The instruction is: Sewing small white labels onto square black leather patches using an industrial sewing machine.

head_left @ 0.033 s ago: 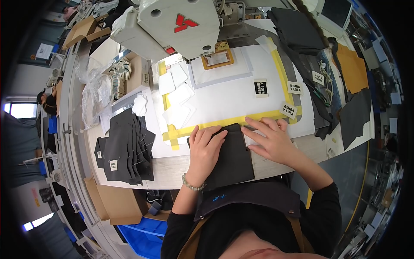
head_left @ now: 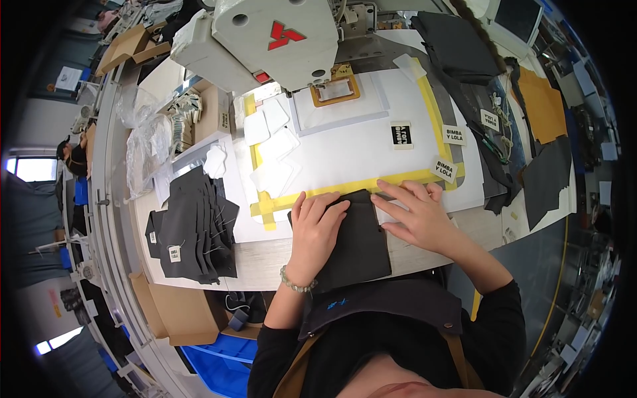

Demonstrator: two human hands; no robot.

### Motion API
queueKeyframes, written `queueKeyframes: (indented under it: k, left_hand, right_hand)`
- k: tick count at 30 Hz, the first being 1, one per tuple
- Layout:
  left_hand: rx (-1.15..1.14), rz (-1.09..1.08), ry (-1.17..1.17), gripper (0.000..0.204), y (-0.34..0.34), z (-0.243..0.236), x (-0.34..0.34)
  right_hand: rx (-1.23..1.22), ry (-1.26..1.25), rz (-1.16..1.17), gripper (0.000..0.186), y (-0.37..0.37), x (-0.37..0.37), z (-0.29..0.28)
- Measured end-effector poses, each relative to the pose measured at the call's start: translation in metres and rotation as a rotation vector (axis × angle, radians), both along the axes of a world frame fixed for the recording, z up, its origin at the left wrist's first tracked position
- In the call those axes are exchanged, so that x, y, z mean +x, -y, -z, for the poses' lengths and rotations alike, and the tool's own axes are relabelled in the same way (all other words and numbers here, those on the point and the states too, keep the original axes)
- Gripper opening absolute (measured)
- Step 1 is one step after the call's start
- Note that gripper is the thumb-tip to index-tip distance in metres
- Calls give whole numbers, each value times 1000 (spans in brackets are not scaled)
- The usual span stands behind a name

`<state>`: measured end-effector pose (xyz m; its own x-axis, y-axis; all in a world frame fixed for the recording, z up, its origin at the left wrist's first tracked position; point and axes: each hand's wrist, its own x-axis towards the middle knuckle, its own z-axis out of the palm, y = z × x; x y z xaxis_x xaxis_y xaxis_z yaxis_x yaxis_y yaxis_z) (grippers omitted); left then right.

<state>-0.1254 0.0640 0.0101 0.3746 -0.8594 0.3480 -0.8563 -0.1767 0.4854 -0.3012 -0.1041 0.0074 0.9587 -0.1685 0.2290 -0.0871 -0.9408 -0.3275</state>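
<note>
Black fabric point(head_left: 361, 245) is lying at the desk's point(head_left: 265, 259) near edge; left hand point(head_left: 313, 229) is resting atop, right hand point(head_left: 424, 222) alongside, fingers loosely spread.

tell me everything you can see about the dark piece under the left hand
The dark piece looks like matte black cloth, roughly rectangular, with a straight right side. It lies mostly flat at the near edge of the pale table, its far end by the yellow tape. The left hand rests on its far left part; the right hand is at its right edge. Its underside is hidden.
</note>
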Motion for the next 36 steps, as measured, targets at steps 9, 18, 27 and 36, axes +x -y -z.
queueKeyframes:
  k: [9, 18, 27, 36]
  left_hand:
    - [-3, 6, -3, 18, 6, -8, 8]
    - [-87, 94, -301, 12, -6, -26, 13]
    - [-273, 69, -380, 20, -5, -29, 13]
    - [-387, 256, -122, 18, 34, -76, 44]
  right_hand:
    - [-26, 18, 18, 53, 2, -1, -6]
    - [109, 397, -49, 32, 13, -4, -8]
    - [422, 350, -316, 31, -10, 5, -6]
    - [452, 213, -253, 57, -14, 9, -19]
